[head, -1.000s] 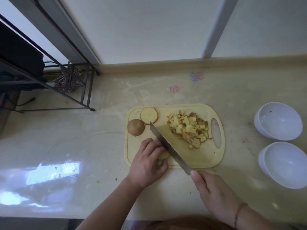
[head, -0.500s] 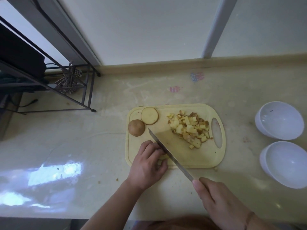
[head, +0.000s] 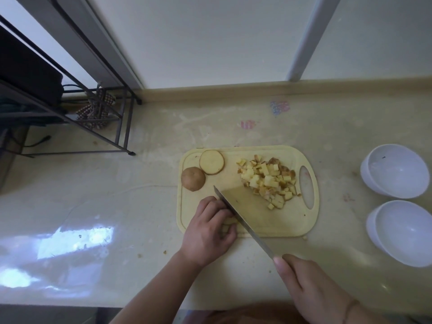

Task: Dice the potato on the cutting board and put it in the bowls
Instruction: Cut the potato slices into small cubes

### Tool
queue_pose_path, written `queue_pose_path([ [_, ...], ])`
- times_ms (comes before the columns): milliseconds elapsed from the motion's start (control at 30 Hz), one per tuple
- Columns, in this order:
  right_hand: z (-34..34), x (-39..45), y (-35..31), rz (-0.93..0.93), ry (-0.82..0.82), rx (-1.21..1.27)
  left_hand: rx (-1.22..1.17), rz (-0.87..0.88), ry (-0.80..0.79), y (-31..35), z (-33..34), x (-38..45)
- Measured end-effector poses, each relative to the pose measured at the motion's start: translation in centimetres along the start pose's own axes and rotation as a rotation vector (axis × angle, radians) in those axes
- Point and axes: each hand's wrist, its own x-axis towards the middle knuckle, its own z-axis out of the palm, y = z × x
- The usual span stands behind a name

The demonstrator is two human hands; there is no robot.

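The potato piece [head: 228,222] being cut sits under the left hand [head: 209,232], at the near left corner of the cutting board [head: 275,220]. The left hand's fingers are curled down over it and hold it still, so most of the piece is hidden. The knife [head: 243,220] blade lies right next to those fingers, on their right side, slanting across the board. The right hand [head: 304,284] wraps round the knife handle, closer to the person and off the board.

Past the left hand's fingertips lie a round potato slice [head: 211,162] and a brown potato end [head: 193,178], touching each other. To the right of the blade sits a heap of potato cubes [head: 268,181], so a good part of the dicing looks done.

Far off to the right of both hands sit two white bowls [head: 395,170], one behind the other, and both look empty. So what is left is this: cut up the held piece, the slice and the end, then move all the cubes into the bowls
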Motion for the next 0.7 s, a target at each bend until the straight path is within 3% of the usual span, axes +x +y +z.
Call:
queue_pose_path([
  [33, 4.2, 3.6, -1.5, -0.096, 0.031, -0.114, 0.001, 0.003, -0.003, 0.0, 0.0, 0.0],
  [133, 6.3, 5.0, 0.3, -0.087, 0.023, -0.044, 0.017, 0.012, 0.000, -0.1, 0.0, -0.1],
  [233, 4.9, 4.8, 1.6, -0.071, 0.090, 0.015, 0.013, 0.016, 0.012, -0.2, 0.0, -0.2],
  [700, 5.9, 3.8, 1.2, -0.114, -0.007, -0.032, -0.022, -0.038, 0.041, 0.1, -0.4, -1.0],
])
